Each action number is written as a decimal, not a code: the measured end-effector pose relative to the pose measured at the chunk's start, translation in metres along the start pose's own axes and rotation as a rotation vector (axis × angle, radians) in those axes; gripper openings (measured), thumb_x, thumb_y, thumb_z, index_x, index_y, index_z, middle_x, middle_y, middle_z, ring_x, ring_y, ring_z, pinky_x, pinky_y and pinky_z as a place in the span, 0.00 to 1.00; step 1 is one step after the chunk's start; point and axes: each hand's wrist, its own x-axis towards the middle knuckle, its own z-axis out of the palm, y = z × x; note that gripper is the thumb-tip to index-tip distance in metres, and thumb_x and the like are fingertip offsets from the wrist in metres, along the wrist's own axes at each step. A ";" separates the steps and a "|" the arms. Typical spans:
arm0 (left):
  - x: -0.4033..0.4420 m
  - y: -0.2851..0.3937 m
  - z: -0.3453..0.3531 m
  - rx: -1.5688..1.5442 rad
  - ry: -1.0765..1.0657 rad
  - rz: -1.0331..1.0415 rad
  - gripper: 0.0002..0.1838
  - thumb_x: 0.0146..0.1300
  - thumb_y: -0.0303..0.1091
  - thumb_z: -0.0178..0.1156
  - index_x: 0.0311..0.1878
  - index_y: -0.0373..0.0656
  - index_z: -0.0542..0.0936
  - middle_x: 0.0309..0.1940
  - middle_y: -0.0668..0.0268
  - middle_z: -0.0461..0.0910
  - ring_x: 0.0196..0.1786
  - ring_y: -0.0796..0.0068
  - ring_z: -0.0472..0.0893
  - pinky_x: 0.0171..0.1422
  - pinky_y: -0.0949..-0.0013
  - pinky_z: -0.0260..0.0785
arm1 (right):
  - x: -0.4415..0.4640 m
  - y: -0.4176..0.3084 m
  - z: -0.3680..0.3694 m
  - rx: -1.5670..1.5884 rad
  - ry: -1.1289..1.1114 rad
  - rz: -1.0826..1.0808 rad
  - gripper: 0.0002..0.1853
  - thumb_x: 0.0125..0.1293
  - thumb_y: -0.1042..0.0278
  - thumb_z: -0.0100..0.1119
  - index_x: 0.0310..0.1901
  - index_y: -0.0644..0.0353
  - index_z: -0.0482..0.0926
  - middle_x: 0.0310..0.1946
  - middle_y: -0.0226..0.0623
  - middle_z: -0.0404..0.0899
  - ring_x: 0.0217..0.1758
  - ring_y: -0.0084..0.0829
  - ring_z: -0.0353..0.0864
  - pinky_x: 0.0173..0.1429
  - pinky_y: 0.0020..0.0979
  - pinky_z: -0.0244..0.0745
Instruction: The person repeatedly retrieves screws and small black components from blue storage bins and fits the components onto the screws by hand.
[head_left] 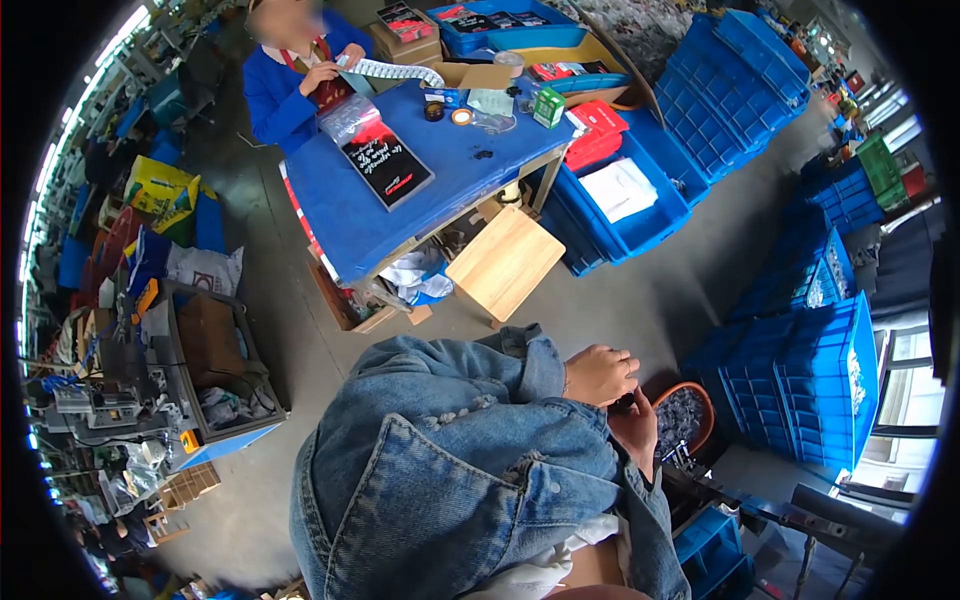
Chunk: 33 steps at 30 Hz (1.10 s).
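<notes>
My left hand, with a ring on one finger, is closed, its fingers curled towards my right hand. The two hands meet in front of my denim jacket. A small dark thing shows between them, too hidden to name. My right hand is bent round with its fingers mostly out of sight. Just past both hands stands an orange round basket, filled with small greyish pieces.
A blue-topped table carries a black printed package, tape rolls and a small green box. Behind it a person in blue holds a white strip. A wooden stool and stacked blue crates stand nearby.
</notes>
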 end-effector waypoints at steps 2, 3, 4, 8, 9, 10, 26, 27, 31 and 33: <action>0.001 0.001 0.000 -0.004 0.018 0.017 0.06 0.46 0.36 0.59 0.24 0.46 0.75 0.29 0.67 0.72 0.37 0.68 0.75 0.36 0.65 0.70 | 0.001 0.001 -0.003 0.012 -0.004 -0.009 0.15 0.69 0.58 0.42 0.43 0.61 0.74 0.42 0.36 0.77 0.50 0.32 0.74 0.59 0.35 0.68; 0.001 0.001 0.001 -0.003 0.034 0.027 0.06 0.46 0.36 0.59 0.24 0.46 0.76 0.29 0.67 0.72 0.37 0.68 0.75 0.36 0.65 0.70 | 0.002 0.000 -0.004 0.015 -0.009 -0.014 0.15 0.69 0.58 0.43 0.42 0.61 0.74 0.42 0.36 0.77 0.50 0.32 0.74 0.59 0.35 0.67; 0.001 0.002 0.002 -0.001 0.049 0.035 0.06 0.46 0.36 0.59 0.24 0.46 0.76 0.29 0.67 0.72 0.37 0.68 0.75 0.36 0.65 0.70 | 0.002 0.000 -0.003 0.017 -0.011 -0.011 0.15 0.69 0.58 0.43 0.42 0.61 0.74 0.42 0.36 0.77 0.50 0.32 0.74 0.59 0.35 0.67; 0.002 0.003 0.000 -0.014 0.051 0.059 0.06 0.45 0.36 0.59 0.24 0.46 0.76 0.28 0.67 0.73 0.37 0.68 0.75 0.35 0.65 0.70 | 0.004 0.001 -0.009 0.038 -0.021 0.003 0.14 0.68 0.59 0.44 0.41 0.60 0.75 0.42 0.36 0.77 0.50 0.32 0.74 0.58 0.35 0.67; 0.002 0.003 0.000 -0.016 0.044 0.066 0.06 0.45 0.36 0.58 0.24 0.46 0.76 0.29 0.67 0.73 0.37 0.68 0.75 0.35 0.65 0.70 | 0.004 0.001 -0.012 0.046 -0.023 0.006 0.14 0.68 0.59 0.44 0.41 0.60 0.75 0.42 0.36 0.77 0.50 0.32 0.74 0.58 0.35 0.67; 0.002 0.003 0.000 -0.019 0.037 0.073 0.06 0.46 0.36 0.58 0.25 0.46 0.76 0.29 0.67 0.73 0.37 0.68 0.75 0.35 0.65 0.70 | 0.003 0.000 -0.013 0.041 -0.025 0.008 0.14 0.68 0.59 0.44 0.41 0.60 0.75 0.42 0.36 0.78 0.50 0.32 0.74 0.58 0.35 0.67; -0.006 0.003 -0.002 -0.056 0.004 0.031 0.07 0.46 0.37 0.62 0.26 0.47 0.76 0.30 0.67 0.72 0.38 0.67 0.75 0.37 0.65 0.70 | 0.010 0.002 -0.034 0.123 -0.116 0.044 0.17 0.70 0.59 0.40 0.47 0.63 0.74 0.48 0.41 0.76 0.54 0.39 0.72 0.62 0.41 0.62; -0.006 0.003 -0.001 -0.053 0.005 0.032 0.08 0.46 0.37 0.62 0.27 0.47 0.76 0.30 0.67 0.72 0.38 0.67 0.75 0.37 0.65 0.70 | 0.006 0.004 -0.027 0.093 -0.079 0.035 0.16 0.69 0.59 0.41 0.44 0.62 0.75 0.44 0.39 0.77 0.52 0.36 0.73 0.60 0.39 0.65; -0.007 0.002 -0.004 -0.043 -0.022 0.046 0.09 0.45 0.38 0.64 0.27 0.47 0.76 0.31 0.67 0.73 0.39 0.68 0.75 0.38 0.65 0.70 | -0.003 0.008 -0.004 0.024 0.004 0.015 0.14 0.68 0.60 0.44 0.38 0.61 0.75 0.38 0.34 0.79 0.46 0.30 0.77 0.57 0.34 0.69; -0.008 0.001 -0.001 -0.042 -0.019 0.042 0.09 0.44 0.39 0.64 0.27 0.47 0.76 0.31 0.67 0.73 0.39 0.68 0.75 0.39 0.65 0.70 | -0.003 0.008 -0.003 0.024 -0.002 0.010 0.14 0.69 0.60 0.43 0.39 0.61 0.75 0.38 0.34 0.79 0.46 0.29 0.77 0.57 0.35 0.69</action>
